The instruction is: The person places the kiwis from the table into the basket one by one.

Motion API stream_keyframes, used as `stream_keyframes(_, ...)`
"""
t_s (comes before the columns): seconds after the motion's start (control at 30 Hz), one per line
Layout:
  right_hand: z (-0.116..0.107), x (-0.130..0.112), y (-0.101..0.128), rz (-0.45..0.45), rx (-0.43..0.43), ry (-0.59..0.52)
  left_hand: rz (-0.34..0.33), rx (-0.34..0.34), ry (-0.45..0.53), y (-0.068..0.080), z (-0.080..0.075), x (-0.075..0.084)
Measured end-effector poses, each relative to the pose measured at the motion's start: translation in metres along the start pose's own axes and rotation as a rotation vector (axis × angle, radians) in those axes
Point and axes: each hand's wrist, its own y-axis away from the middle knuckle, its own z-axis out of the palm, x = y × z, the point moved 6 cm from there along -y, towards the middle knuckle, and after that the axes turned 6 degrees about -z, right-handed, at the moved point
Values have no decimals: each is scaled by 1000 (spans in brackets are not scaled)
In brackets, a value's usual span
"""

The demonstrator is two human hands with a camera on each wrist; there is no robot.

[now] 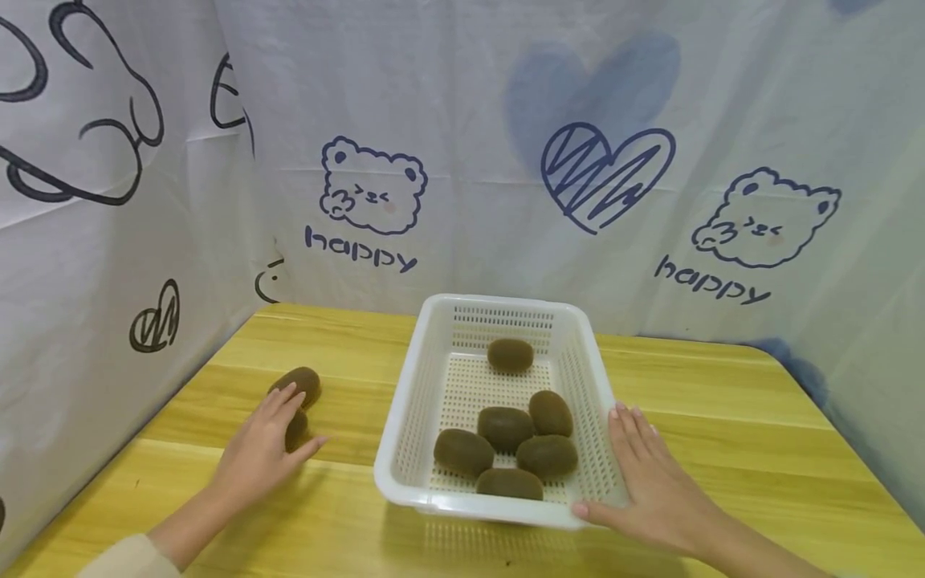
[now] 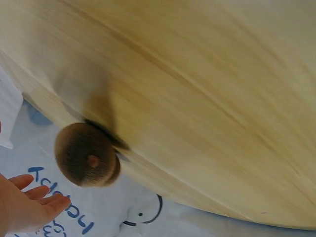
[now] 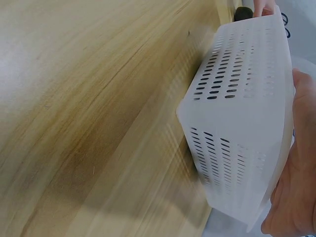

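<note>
Cloth printed with bears and hearts (image 1: 462,160) fills the upper frame, walling in the wooden table (image 1: 723,401) across the lower half. At lower centre sits the white perforated basket (image 1: 405,401) with six kiwis (image 1: 506,428) inside. The right hand (image 1: 650,482) lies flat, fingers straight, against the basket's near right wall, gripping nothing. At lower left, the left hand (image 1: 260,449) rests with relaxed fingers over two loose kiwis (image 1: 299,384); I cannot tell whether it has closed on the nearer one, which is mostly hidden beneath the fingers. The farther kiwi lies just beyond the fingertips, its long axis running roughly left to right. Both fruits sit left of the basket, far closer to the left hand.
</note>
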Motion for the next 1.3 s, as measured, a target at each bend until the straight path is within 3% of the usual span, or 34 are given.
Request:
stream_keyframes(0.53,-2,-2,1,25,-5,13,-85,-80,-3,6,3,-36)
stream_keyframes(0.87,-4,-2,-1,37,-12,12,-132,-158,25,11,4,-46)
stream_keyframes(1.3,-2,-2,-1,56,-11,-23,-159,-190,97,11,6,-58)
